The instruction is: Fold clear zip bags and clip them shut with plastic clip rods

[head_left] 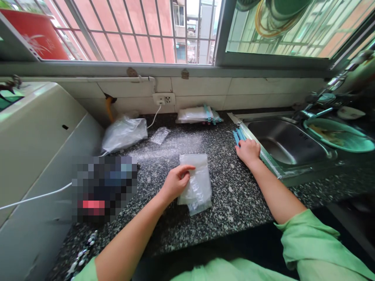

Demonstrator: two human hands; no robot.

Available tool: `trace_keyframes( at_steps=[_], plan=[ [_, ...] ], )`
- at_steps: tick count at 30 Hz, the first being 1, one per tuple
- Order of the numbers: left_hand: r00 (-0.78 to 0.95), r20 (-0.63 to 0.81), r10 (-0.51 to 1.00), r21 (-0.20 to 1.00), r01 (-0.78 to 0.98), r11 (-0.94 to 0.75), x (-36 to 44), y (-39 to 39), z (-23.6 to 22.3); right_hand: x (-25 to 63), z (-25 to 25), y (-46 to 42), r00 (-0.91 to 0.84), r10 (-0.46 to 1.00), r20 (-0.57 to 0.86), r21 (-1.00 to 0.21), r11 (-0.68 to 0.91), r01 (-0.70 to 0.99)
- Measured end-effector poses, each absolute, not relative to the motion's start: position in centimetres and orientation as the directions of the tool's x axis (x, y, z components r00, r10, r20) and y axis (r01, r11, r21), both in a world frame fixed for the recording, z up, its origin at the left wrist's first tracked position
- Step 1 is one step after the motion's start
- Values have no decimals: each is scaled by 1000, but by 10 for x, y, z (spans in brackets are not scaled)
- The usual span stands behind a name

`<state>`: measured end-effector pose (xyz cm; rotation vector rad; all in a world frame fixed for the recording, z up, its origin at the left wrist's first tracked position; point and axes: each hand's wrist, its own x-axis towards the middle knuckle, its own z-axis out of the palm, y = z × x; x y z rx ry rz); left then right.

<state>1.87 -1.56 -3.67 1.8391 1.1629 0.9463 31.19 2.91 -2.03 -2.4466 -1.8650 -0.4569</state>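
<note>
A small clear plastic bag [197,183] lies flat on the speckled dark granite counter [222,195] in front of me. My left hand [175,181] pinches its left edge between thumb and fingers. My right hand [248,150] rests further right, by the sink's near-left corner, fingers curled over several blue strips [238,135] that lie along the sink rim. Both forearms are bare, with green sleeves at the bottom of the view.
A steel sink [287,142] sits at the right, holding a green basin [340,134]. A stack of clear bags [199,115] lies against the back wall, a crumpled plastic bag [124,132] and a tiny bag [159,135] to the left. A white appliance [38,156] stands at far left.
</note>
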Motion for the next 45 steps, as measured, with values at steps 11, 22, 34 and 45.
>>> trace_keyframes(
  at_steps=[11, 22, 34, 45],
  plan=[
    [254, 39, 966, 944, 308, -119, 18, -15, -27, 312, -27, 33, 237, 901, 364, -50, -235, 971],
    [254, -159, 954, 962, 256, 92, 17, -9, -28, 247, -18, 2, -64, 855, 515, -413, 313, 855],
    [488, -129, 863, 985, 163, 55, -8, 1, -15, 219, -5, -28, -406, 912, -67, -965, 45, 260],
    [379, -142, 915, 989, 83, 119, -8, -2, -11, 226, -10, -24, -485, 845, -224, -972, -154, 179]
  ],
)
